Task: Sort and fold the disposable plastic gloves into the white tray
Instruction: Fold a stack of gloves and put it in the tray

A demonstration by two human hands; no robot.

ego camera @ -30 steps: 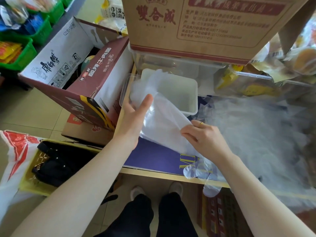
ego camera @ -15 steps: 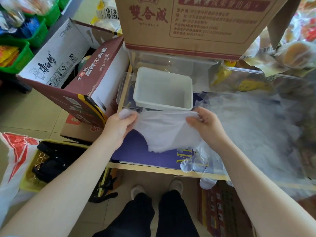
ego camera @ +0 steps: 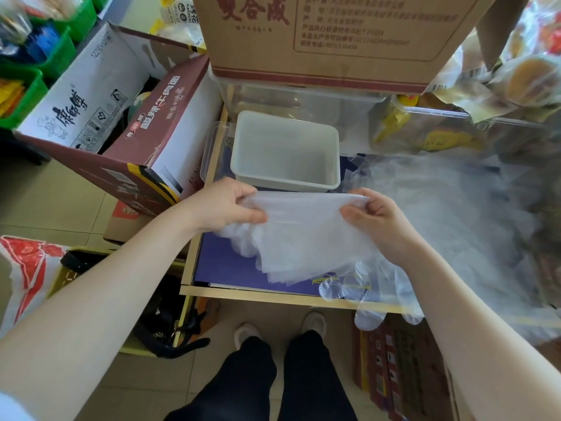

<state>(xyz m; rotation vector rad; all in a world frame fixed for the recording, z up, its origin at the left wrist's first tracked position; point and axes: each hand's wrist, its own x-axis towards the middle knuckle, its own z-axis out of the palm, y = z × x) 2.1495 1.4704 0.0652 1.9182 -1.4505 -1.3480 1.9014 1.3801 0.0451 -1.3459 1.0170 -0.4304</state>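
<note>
Both hands pinch a stack of gloves (ego camera: 303, 235) stretched between them, left hand (ego camera: 223, 206) at nine o'clock, right hand (ego camera: 378, 220) at three; white tray (ego camera: 285, 183) sits at twelve on the counter (ego camera: 243, 291).

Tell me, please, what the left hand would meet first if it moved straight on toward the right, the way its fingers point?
Probably the right hand, which pinches the other end of the same stack of gloves that the left hand holds; only that plastic lies between them, though depth is uncertain.
</note>
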